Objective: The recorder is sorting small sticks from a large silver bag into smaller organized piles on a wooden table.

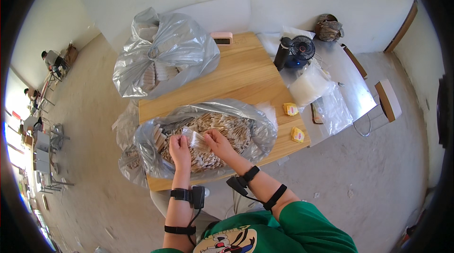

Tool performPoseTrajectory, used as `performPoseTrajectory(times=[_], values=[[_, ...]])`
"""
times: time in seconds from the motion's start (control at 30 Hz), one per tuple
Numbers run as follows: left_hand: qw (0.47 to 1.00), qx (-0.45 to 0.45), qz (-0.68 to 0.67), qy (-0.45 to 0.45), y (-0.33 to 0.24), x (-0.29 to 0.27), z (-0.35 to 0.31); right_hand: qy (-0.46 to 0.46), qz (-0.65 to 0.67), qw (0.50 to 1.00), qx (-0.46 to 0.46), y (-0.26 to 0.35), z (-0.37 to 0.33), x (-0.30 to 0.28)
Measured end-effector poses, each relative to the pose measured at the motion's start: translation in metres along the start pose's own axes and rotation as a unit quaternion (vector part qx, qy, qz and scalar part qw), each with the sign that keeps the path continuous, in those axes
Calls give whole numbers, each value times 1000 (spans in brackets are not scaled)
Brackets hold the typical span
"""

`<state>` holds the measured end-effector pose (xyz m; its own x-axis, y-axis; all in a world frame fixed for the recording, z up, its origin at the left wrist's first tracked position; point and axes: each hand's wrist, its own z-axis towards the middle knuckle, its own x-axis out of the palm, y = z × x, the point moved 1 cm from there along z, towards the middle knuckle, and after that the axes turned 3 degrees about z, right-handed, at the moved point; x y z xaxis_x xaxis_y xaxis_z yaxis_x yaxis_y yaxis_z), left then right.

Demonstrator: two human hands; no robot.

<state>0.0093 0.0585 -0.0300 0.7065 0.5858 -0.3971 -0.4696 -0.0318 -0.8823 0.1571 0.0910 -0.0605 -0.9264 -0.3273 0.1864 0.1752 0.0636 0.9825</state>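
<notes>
A large clear plastic bag (257,128) lies open on the wooden table (241,76), full of pale wooden sticks (231,128). Both hands are over it. My left hand (179,149) and my right hand (216,140) together hold a small clear packet of sticks (197,139) between them, just above the heap. Black straps with small devices sit on both wrists and forearms.
A second, tied plastic bag of sticks (163,54) fills the table's far left. A pink box (221,38) is at the far edge, a black fan (298,50) and clear packaging (312,85) to the right, two yellow items (294,120) near the right edge. People sit far left.
</notes>
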Motion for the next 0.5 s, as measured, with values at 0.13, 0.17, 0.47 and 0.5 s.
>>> performPoseTrajectory(times=[0.13,0.17,0.47,0.5], values=[[988,-57,-138,31,5,4,-5,-55,0,991,119,6,-2,4],[972,-144,-175,60,-2,5,-6,-75,-49,994,57,7,0,-1],[994,-107,30,-15,24,-11,-2,-117,-224,966,-56,8,11,-3],[993,-109,29,-17,26,-13,-1,-114,-226,966,-55,11,13,-5]])
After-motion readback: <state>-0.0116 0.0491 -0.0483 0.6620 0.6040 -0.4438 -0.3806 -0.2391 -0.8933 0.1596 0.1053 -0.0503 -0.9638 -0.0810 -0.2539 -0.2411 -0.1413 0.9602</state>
